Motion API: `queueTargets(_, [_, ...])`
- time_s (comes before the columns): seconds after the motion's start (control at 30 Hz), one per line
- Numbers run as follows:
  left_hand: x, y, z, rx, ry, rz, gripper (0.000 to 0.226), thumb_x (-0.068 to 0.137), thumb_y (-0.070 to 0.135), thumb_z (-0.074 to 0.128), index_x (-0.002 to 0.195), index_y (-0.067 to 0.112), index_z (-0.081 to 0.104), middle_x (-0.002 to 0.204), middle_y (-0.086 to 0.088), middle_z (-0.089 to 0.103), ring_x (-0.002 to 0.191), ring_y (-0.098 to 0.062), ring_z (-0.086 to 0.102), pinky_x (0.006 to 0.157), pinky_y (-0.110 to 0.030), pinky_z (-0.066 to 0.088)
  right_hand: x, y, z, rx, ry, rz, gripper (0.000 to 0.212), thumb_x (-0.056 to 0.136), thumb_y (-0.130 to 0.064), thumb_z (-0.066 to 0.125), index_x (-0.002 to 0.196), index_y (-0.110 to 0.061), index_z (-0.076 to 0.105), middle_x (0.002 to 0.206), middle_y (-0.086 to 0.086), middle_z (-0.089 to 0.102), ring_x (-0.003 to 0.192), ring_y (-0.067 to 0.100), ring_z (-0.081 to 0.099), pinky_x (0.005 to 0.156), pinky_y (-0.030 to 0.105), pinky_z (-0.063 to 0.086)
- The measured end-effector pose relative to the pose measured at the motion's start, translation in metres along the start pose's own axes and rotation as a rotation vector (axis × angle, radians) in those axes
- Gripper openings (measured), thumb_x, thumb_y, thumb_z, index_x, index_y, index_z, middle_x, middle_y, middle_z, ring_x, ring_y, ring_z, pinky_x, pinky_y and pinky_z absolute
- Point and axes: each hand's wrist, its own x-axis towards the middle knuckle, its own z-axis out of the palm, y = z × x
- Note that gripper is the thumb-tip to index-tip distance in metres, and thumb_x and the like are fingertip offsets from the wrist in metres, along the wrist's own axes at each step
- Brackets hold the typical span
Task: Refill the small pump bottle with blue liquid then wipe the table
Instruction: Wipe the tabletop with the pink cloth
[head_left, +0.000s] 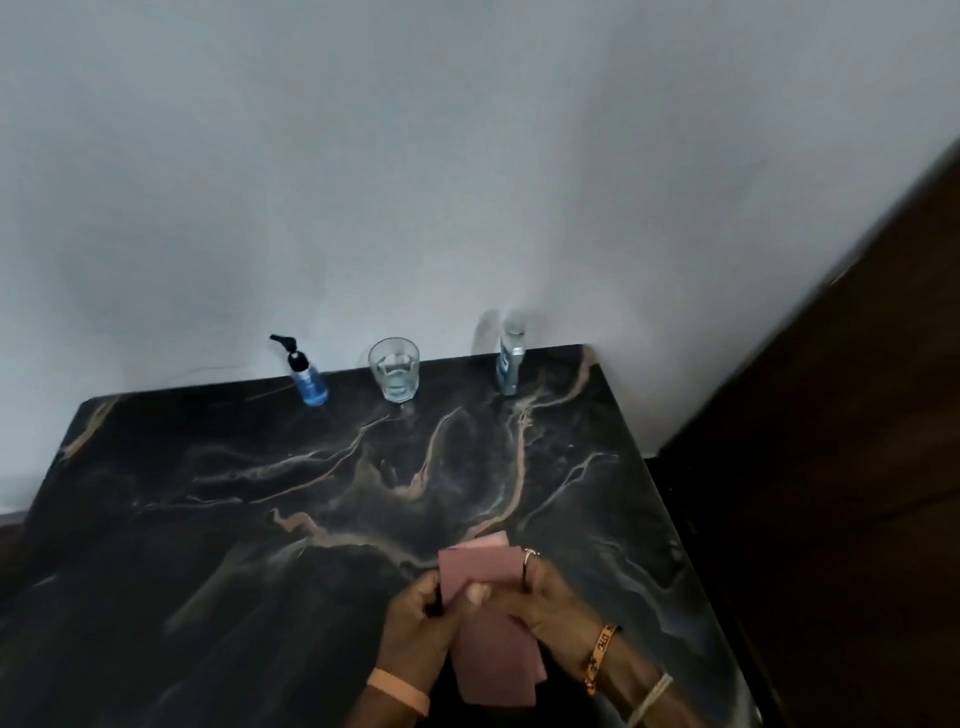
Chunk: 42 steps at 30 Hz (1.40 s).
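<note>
Small blue plastic pump bottle (310, 382) | well beyond fingers | pink folded cloth (483, 577) | pinched by left hand (418, 621), right hand (550, 597); likely for wiping

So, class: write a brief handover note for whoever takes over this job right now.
Both the left hand and right hand grip the pink cloth over the near edge of the marble table. The small pump bottle, pump on and blue liquid inside, stands at the back, with a glass and a clear bottle to its right. Refill looks done. Remaining: wipe the table.
</note>
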Motion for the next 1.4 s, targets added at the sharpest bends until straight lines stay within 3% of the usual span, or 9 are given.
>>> queueTargets(0.17, [0.002,0.008,0.005,-0.336,0.119,-0.113,0.028,0.081,0.007,0.066,0.109,0.007,0.067,0.099,-0.016,0.073,0.094,-0.031,0.067,0.086,-0.047,0.053,-0.015,0.013,-0.022,-0.067,-0.061,0.058,0.037,0.077,-0.008,0.08,0.109,-0.006,0.062,0.101,0.011,0.074,0.091,0.024,0.07,0.073,0.033,0.059])
queueTargets(0.3, [-0.003,0.015,0.0,-0.333,0.068,-0.133,0.029,0.078,0.003,0.069,0.107,0.009,0.068,0.098,-0.013,0.074,0.095,-0.029,0.066,0.077,-0.041,0.055,-0.03,0.026,-0.025,-0.081,0.038,0.132,0.038,0.075,-0.017,0.082,0.107,-0.007,0.063,0.098,0.007,0.075,0.086,0.021,0.072,0.061,0.025,0.056])
queueTargets(0.47, [-0.002,0.033,-0.011,-0.292,-0.021,-0.106,0.023,0.079,-0.003,0.068,0.101,0.004,0.067,0.095,-0.013,0.074,0.091,-0.026,0.067,0.064,-0.036,0.059,-0.044,0.019,-0.019,-0.042,0.214,0.122,0.029,0.077,-0.004,0.078,0.102,-0.004,0.064,0.091,0.006,0.074,0.075,0.016,0.069,0.057,0.025,0.053])
queueTargets(0.67, [-0.003,0.047,-0.033,-0.199,-0.077,-0.038,0.018,0.079,0.0,0.07,0.096,0.008,0.07,0.092,-0.01,0.074,0.089,-0.023,0.067,0.07,-0.038,0.056,-0.065,0.01,0.006,0.058,0.289,0.091,0.025,0.079,0.004,0.074,0.101,0.0,0.064,0.086,0.012,0.071,0.07,0.018,0.065,0.055,0.026,0.053])
queueTargets(0.8, [-0.006,0.05,-0.043,-0.141,-0.167,-0.029,0.023,0.076,0.003,0.072,0.099,0.006,0.069,0.093,-0.01,0.074,0.089,-0.025,0.071,0.068,-0.034,0.058,-0.082,0.012,0.02,0.136,0.396,0.075,0.023,0.077,0.004,0.075,0.098,0.002,0.065,0.091,0.023,0.07,0.077,0.027,0.063,0.064,0.033,0.05])
queueTargets(0.97, [-0.007,0.045,-0.035,-0.012,-0.241,0.017,0.018,0.078,0.004,0.073,0.095,0.01,0.071,0.094,-0.01,0.074,0.088,-0.024,0.071,0.072,-0.035,0.056,-0.103,0.033,0.026,0.257,0.522,0.038,0.02,0.084,0.006,0.066,0.104,0.006,0.064,0.083,0.014,0.069,0.072,0.022,0.062,0.063,0.032,0.051])
queueTargets(1.1, [-0.009,0.045,-0.008,0.102,-0.281,0.065,0.016,0.081,0.004,0.072,0.09,0.018,0.072,0.083,0.0,0.074,0.077,-0.012,0.066,0.061,-0.021,0.052,-0.12,0.049,0.014,0.346,0.616,0.003,0.016,0.086,0.006,0.063,0.101,0.005,0.067,0.086,0.014,0.072,0.072,0.02,0.067,0.062,0.03,0.055])
queueTargets(1.3, [-0.003,0.048,0.045,0.189,-0.393,0.027,0.027,0.083,-0.005,0.067,0.091,0.021,0.07,0.084,0.006,0.075,0.078,-0.007,0.069,0.061,-0.02,0.053,-0.136,0.065,-0.021,0.417,0.71,-0.002,0.015,0.087,0.002,0.064,0.099,-0.002,0.071,0.092,0.017,0.073,0.079,0.024,0.066,0.064,0.031,0.054])
queueTargets(1.4, [0.007,0.044,0.075,0.234,-0.414,-0.019,0.027,0.082,-0.008,0.067,0.096,0.016,0.069,0.092,-0.001,0.073,0.085,-0.016,0.069,0.066,-0.026,0.054,-0.137,0.073,-0.048,0.435,0.75,0.026,0.014,0.087,0.001,0.065,0.1,-0.002,0.07,0.092,0.017,0.073,0.08,0.025,0.066,0.067,0.033,0.053])
